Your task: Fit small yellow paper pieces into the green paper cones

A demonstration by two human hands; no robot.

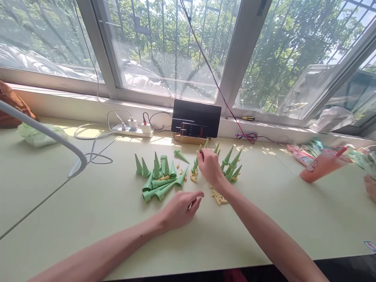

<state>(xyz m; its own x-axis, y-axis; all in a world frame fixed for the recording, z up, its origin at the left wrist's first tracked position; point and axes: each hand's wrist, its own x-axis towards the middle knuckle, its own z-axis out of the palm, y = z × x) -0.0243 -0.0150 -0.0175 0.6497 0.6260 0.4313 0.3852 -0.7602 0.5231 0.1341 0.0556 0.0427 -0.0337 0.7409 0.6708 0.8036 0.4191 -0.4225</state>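
Several green plastic cones [158,176] lie and stand in a cluster on the pale table [88,203]. More green cones [232,162] stand upright to the right. Small yellow pieces [219,199] are scattered between them. My right hand [209,165] reaches into the middle of the cones, fingers pinched on a green cone [195,164]. My left hand [182,209] rests on the table in front of the left cluster, fingers curled loosely; what it holds, if anything, is hidden.
A dark tablet [196,118] leans on a stand by the window sill, with a power strip [133,128] and cables beside it. A white lamp arm [44,133] crosses the left. A pink cup [321,166] and wrappers lie at the right, near another person's hand [370,188].
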